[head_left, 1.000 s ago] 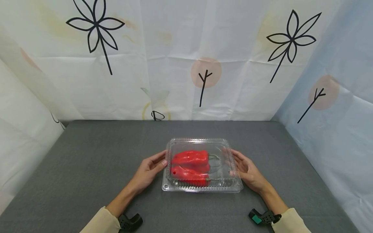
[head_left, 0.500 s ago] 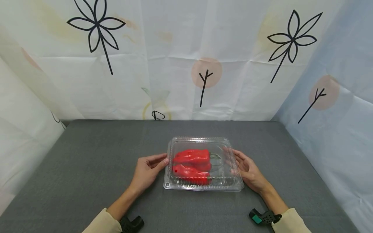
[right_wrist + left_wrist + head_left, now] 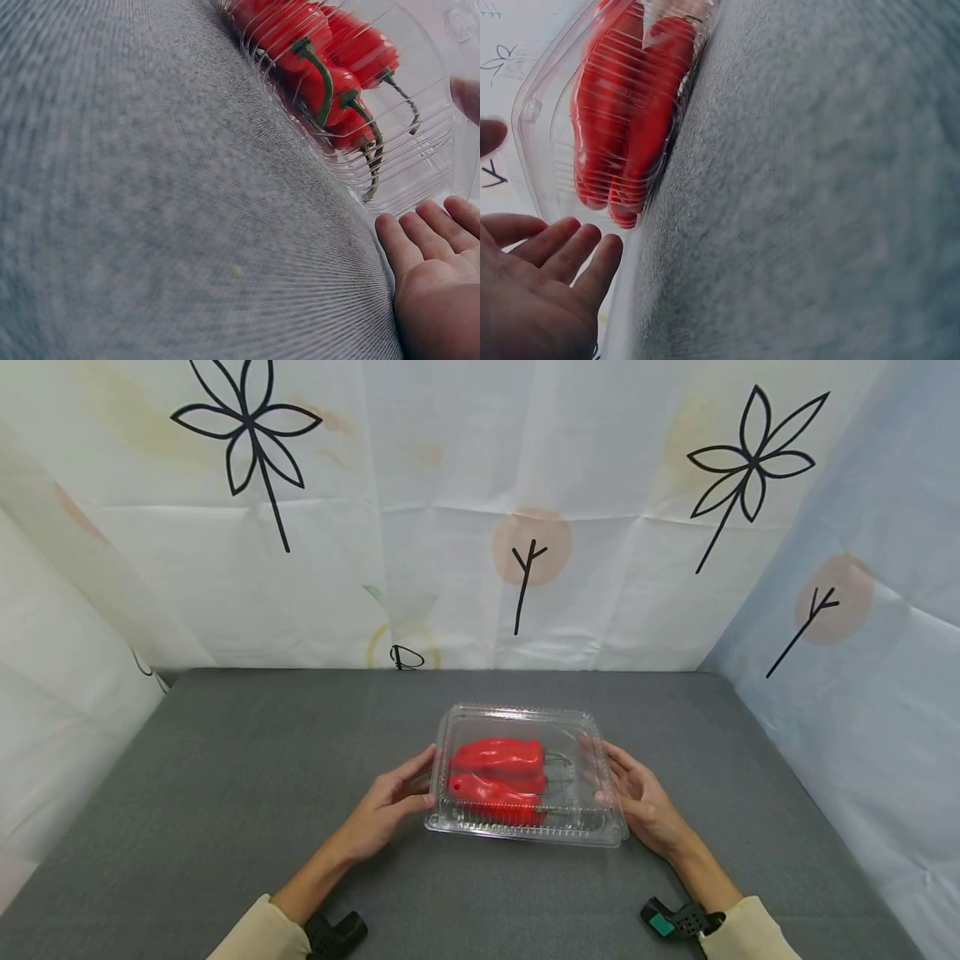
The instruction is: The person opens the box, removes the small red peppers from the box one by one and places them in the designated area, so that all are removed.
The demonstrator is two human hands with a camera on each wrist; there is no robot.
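Head view: a clear plastic box, lid down, is framed between both hands over the middle of the grey table. Red peppers are packed inside, laid side by side, stems pointed to the person's right. Key relation: the box's long axis is set left to right, so one short end is presented to each hand; the right end is angled slightly toward the person. The box is placed to the right of the left hand and to the left of the right hand. Neither hand is clearly nearer, but the right is set deeper: its fingertips are seen through the plastic, while by the left only the rim is reached. In the left wrist view, fingers are held straight, thumb well apart, nothing clamped; full contact cannot be told. Same in the right wrist view: fingers extended just beside the box's end, thumb apart, nothing gripped. Whether the base is fully rested on the table cannot be confirmed.
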